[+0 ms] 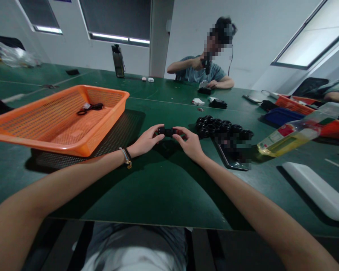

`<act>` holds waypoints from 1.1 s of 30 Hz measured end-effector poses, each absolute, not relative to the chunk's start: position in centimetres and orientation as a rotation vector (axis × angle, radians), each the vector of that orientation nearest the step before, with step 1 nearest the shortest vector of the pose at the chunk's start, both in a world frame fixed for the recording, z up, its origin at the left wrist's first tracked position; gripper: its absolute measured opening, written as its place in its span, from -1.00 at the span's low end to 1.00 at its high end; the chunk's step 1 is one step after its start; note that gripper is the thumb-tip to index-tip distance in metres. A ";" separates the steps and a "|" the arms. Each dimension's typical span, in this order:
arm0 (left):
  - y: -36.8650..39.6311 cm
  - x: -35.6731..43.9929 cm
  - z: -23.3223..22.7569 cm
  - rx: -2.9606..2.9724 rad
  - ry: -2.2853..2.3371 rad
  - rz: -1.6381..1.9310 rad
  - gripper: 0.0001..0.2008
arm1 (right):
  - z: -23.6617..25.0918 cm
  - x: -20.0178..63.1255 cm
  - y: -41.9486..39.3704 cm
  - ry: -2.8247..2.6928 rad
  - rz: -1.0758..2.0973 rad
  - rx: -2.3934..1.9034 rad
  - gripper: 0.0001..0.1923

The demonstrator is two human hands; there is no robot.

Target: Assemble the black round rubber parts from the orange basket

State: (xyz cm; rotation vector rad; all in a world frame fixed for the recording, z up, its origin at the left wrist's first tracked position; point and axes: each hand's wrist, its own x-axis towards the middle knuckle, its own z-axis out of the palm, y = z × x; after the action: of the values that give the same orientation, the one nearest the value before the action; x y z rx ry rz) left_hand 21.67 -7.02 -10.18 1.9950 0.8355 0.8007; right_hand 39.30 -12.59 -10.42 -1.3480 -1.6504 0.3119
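Note:
Between my two hands is a small black part (168, 132), thicker at its ends and narrower in the middle, held level just above the table. The fingers and thumb of my left hand (148, 140) close on its left end. At its right end, my right hand (188, 141) pinches it between thumb and fingers. To the right of my right hand lies a cluster of glossy black round parts (214, 126), several of them touching. My fingertips partly cover the ends of the held part, so its exact kind does not show.
An orange plastic basket (86, 147) with a black cable (90, 108) stands at left. A phone (231, 160), a tilted bottle of yellow liquid (288, 137) and a white slab-shaped device (318, 190) are at right. Across the green table (158, 188), a co-worker (199, 69) holds a dark tool.

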 end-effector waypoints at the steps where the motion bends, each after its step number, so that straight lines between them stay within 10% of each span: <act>1: -7.1 21.7 -10.1 1.992 0.823 0.793 -0.55 | -10.4 39.2 -12.6 -1.654 0.310 -1.341 -0.73; 33: -6.1 21.4 -10.4 1.886 0.725 0.786 -0.62 | -10.8 39.7 -12.5 -1.730 0.365 -1.288 -0.66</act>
State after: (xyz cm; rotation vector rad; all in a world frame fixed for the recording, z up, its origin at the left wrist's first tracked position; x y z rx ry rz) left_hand 21.43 -6.09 -10.43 1.8862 0.7248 0.7857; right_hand 39.68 -12.49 -10.78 -1.2876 -1.7295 0.3648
